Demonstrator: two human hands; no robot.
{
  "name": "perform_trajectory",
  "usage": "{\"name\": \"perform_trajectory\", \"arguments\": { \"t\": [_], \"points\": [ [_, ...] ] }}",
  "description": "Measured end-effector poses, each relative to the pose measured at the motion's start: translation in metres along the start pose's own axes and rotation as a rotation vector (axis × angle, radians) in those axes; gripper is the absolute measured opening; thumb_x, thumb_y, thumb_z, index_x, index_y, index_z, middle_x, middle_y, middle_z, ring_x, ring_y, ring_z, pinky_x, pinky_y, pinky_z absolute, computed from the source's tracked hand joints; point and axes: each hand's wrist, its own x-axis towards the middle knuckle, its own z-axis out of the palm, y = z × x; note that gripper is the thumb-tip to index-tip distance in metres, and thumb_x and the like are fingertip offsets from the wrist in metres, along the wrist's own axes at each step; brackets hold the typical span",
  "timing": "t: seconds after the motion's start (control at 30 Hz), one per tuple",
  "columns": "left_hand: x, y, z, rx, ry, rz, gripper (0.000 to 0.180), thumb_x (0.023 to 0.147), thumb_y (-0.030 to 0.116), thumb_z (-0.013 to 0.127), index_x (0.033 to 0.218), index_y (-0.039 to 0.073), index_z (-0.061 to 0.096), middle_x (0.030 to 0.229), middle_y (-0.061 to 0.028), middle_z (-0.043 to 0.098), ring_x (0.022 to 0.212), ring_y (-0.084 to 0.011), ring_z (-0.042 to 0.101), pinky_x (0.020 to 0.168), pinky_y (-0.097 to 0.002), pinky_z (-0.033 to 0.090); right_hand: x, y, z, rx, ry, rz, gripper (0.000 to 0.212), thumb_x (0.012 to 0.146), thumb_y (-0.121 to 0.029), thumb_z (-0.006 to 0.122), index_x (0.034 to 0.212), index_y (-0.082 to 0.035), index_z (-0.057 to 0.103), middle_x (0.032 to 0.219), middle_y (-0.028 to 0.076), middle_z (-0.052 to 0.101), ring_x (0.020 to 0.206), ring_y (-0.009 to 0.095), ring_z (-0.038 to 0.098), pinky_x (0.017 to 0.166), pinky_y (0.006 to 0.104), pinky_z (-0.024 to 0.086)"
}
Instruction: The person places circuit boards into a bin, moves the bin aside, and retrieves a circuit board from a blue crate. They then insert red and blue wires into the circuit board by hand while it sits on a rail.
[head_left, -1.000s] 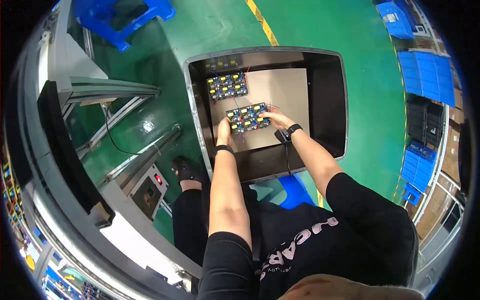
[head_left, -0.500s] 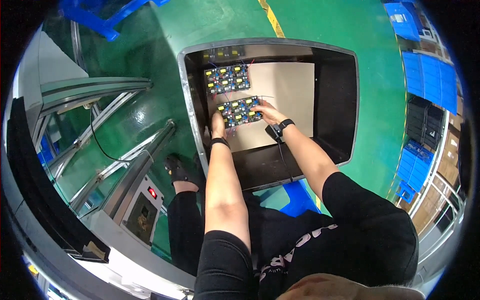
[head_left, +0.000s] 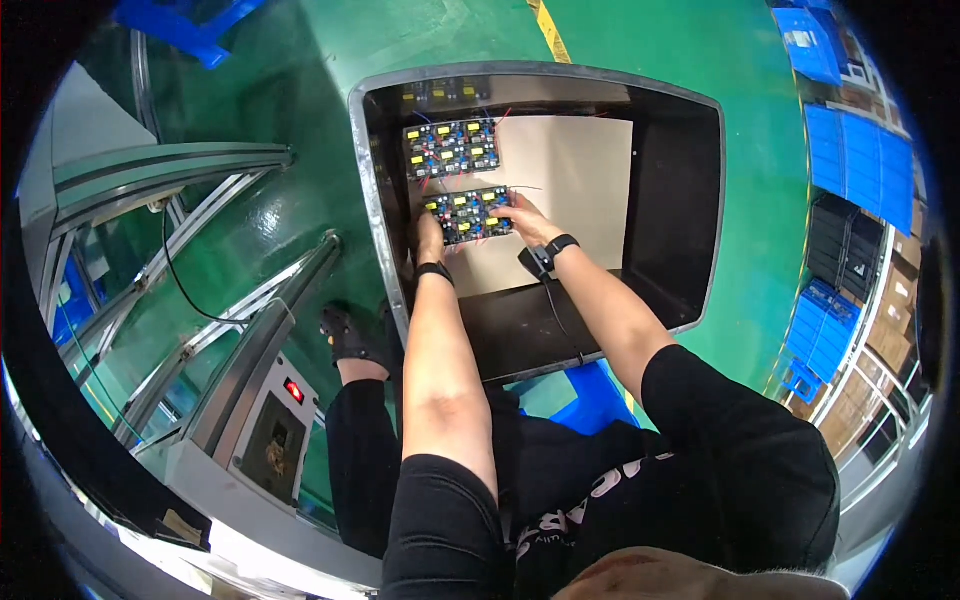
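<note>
The black rectangular bin (head_left: 680,200) looks like smooth plastic; its far wall is glossy enough to mirror parts, while its grey rim (head_left: 540,69) has a duller, scuffed sheen. Inside, the flat tan sheet (head_left: 580,180) looks like matt card or paper. By the bin's far left corner, the dark rectangular circuit-board panel (head_left: 450,150) carries smooth yellow blocks (head_left: 443,131), plastic-looking; the second dark circuit-board panel (head_left: 468,215), nearer the left edge's middle, has the same finish. Beyond the bin's left edge, the green floor (head_left: 320,130) is smooth and glossy, and the silver-grey frame bar (head_left: 175,165) looks like satin metal. Below the near edge, the black shirt (head_left: 740,450) is matt cloth.
</note>
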Motion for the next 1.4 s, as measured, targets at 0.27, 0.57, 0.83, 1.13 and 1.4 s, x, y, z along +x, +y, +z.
{"name": "perform_trajectory", "arguments": {
  "t": [0.27, 0.57, 0.83, 1.13, 1.4],
  "points": [
    [0.012, -0.025, 0.005, 0.081, 0.025, 0.008, 0.046, 0.1, 0.032, 0.041, 0.121, 0.0, 0.067, 0.115, -0.0144, 0.067, 0.104, -0.0294, 0.063, 0.091, -0.0405, 0.048, -0.004, 0.005, 0.01, -0.05, 0.044, -0.003, 0.055, 0.084, -0.007, 0.072, 0.135, 0.003, 0.056, 0.121, 0.009, 0.068, 0.11, 0.017, 0.063, 0.099, 0.032, 0.048],
    [0.023, -0.031, 0.006, 0.178, 0.042, 0.029, 0.048, 0.101, 0.031, 0.04, 0.125, -0.002, 0.064, 0.122, -0.0197, 0.064, 0.112, -0.0338, 0.06, 0.098, -0.0423, 0.046, 0.011, 0.015, 0.01, -0.111, 0.079, -0.041, 0.046, 0.083, -0.007, 0.075, 0.126, 0.003, 0.062, 0.112, 0.007, 0.071, 0.104, 0.016, 0.065, 0.095, 0.0323, 0.05],
    [0.03, -0.042, 0.013, 0.237, 0.032, 0.027, 0.049, 0.102, 0.031, 0.04, 0.129, -0.004, 0.061, 0.128, -0.0244, 0.061, 0.12, -0.0378, 0.057, 0.103, -0.044, 0.044, 0.01, 0.01, 0.01, -0.262, 0.144, -0.033, 0.048, 0.083, -0.011, 0.077, 0.125, 0.005, 0.061, 0.112, 0.008, 0.071, 0.103, 0.017, 0.066, 0.094, 0.0328, 0.052],
    [0.035, -0.049, 0.037, 0.307, 0.024, 0.043, 0.051, 0.103, 0.031, 0.039, 0.133, -0.006, 0.059, 0.135, -0.0298, 0.058, 0.128, -0.0423, 0.054, 0.109, -0.0458, 0.042, 0.032, 0.032, -0.028, -0.374, 0.243, -0.066, 0.073, 0.072, -0.02, 0.085, 0.132, 0.008, 0.056, 0.119, 0.016, 0.07, 0.108, 0.023, 0.067, 0.099, 0.0343, 0.051],
    [0.0, -0.028, 0.025, 0.332, 0.057, 0.048, 0.054, 0.103, 0.03, 0.04, 0.139, -0.008, 0.053, 0.144, -0.0327, 0.051, 0.137, -0.0442, 0.047, 0.116, -0.0456, 0.037, 0.031, 0.045, -0.024, -0.42, 0.307, -0.056, 0.081, 0.069, -0.024, 0.088, 0.134, 0.01, 0.053, 0.12, 0.018, 0.069, 0.109, 0.026, 0.067, 0.097, 0.0338, 0.052]
  ]
}}
